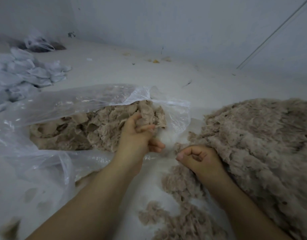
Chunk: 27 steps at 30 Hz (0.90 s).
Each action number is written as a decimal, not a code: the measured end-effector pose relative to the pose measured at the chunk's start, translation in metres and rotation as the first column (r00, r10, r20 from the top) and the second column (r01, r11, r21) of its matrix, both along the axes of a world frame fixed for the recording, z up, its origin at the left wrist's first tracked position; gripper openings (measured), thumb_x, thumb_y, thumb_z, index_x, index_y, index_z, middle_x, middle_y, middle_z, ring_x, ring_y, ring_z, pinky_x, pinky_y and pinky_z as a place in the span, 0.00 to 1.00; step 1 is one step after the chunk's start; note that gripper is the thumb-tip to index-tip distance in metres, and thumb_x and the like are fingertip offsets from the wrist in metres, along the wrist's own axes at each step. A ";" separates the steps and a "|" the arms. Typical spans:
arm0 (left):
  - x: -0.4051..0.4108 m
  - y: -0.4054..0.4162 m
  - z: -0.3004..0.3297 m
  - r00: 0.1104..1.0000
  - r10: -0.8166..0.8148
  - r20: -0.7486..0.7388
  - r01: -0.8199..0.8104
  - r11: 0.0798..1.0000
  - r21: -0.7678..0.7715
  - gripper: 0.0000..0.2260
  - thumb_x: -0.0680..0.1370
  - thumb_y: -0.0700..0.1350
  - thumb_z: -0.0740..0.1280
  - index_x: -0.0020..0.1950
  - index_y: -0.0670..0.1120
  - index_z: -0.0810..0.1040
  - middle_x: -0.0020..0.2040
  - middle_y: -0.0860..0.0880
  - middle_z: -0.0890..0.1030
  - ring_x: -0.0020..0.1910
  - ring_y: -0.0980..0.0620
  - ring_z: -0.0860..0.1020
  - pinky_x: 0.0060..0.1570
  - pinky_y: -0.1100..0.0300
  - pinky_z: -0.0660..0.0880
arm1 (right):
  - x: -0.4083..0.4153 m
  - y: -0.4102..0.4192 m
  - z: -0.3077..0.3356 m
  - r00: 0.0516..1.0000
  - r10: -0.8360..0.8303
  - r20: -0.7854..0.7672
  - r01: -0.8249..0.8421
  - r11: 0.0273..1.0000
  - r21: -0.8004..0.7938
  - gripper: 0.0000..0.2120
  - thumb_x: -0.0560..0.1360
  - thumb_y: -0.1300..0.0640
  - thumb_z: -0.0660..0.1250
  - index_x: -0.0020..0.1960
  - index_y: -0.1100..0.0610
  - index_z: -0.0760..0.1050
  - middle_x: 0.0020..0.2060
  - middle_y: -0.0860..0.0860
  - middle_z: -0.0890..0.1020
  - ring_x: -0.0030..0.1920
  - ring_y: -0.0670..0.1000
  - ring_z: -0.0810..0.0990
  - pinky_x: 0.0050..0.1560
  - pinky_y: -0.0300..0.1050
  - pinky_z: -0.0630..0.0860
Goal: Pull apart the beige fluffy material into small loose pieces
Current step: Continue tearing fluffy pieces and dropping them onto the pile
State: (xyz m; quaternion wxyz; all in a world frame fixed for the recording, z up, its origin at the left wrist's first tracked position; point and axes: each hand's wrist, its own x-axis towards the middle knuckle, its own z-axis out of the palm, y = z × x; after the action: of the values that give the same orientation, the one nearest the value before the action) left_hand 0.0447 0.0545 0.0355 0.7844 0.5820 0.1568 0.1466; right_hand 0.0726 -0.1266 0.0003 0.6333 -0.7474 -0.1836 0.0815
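The left hand (140, 134) grasps a clump of beige fluffy material (147, 113) at the plastic bag (90, 99) mouth while the right hand (199, 158) is clenched on nothing visible, so a one-handed pull may drag out a whole matted lump.

Left hand (137, 134) grips beige fluffy material (147, 111); right hand (199, 158) fisted.
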 end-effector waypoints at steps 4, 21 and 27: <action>-0.013 -0.011 -0.009 0.993 -0.081 -0.089 0.111 0.906 0.409 0.08 0.77 0.34 0.66 0.43 0.46 0.79 0.30 0.49 0.78 0.19 0.54 0.72 0.19 0.67 0.65 | -0.003 0.000 0.002 1.000 0.001 0.004 -0.001 1.000 -0.019 0.05 0.74 0.62 0.72 0.39 0.56 0.82 0.32 0.66 0.78 0.33 0.52 0.74 0.35 0.48 0.72; -0.018 -0.024 -0.017 0.946 -0.276 -0.173 0.324 0.762 0.561 0.07 0.78 0.39 0.66 0.40 0.46 0.74 0.30 0.52 0.75 0.25 0.56 0.70 0.24 0.64 0.67 | -0.002 0.002 0.000 0.998 0.053 -0.015 -0.053 0.999 0.009 0.12 0.72 0.52 0.72 0.37 0.61 0.80 0.25 0.55 0.74 0.28 0.47 0.70 0.30 0.39 0.68; -0.021 -0.021 -0.016 0.951 -0.284 -0.119 0.308 0.888 0.341 0.04 0.76 0.39 0.72 0.42 0.44 0.78 0.27 0.48 0.70 0.22 0.56 0.63 0.23 0.66 0.60 | 0.000 0.002 0.006 0.997 0.032 -0.075 -0.024 0.994 0.110 0.12 0.78 0.64 0.65 0.42 0.74 0.76 0.34 0.74 0.72 0.36 0.56 0.71 0.39 0.49 0.68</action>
State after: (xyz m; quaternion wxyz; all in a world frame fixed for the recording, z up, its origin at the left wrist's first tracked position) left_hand 0.0240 0.0337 0.0194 0.6736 0.7357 0.0628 0.0321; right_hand 0.0728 -0.1242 0.0064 0.6785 -0.7054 -0.1740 0.1086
